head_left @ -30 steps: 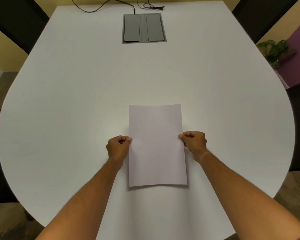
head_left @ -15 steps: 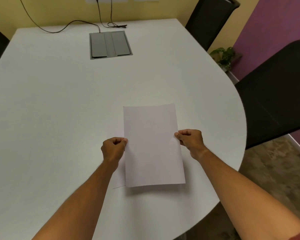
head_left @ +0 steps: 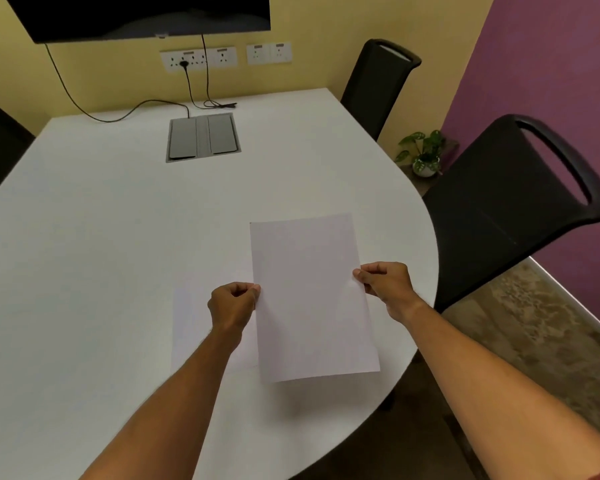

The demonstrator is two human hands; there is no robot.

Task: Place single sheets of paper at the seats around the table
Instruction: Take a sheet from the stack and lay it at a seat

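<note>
Rightward is where the held paper (head_left: pixel 312 299) has travelled since the earlier frames, uncovering a single sheet (head_left: pixel 191 327) that now lies flat on the white table (head_left: pixel 84 254) at the near seat, under the left forearm. Left hand (head_left: pixel 232 306) pinches the paper's left edge between thumb and curled fingers; right hand (head_left: pixel 385 289) pinches the right edge the same way, and the paper hangs just above the tabletop, tilted a little. Whether it is one sheet or a thin stack cannot be told.

To do the step well, I judge the paper should be carried level to the black chair (head_left: pixel 510 209) on the right and one sheet set square to the table edge there.

A grey cable box (head_left: pixel 203 136) is recessed in the table, lids closed, contents hidden.
</note>
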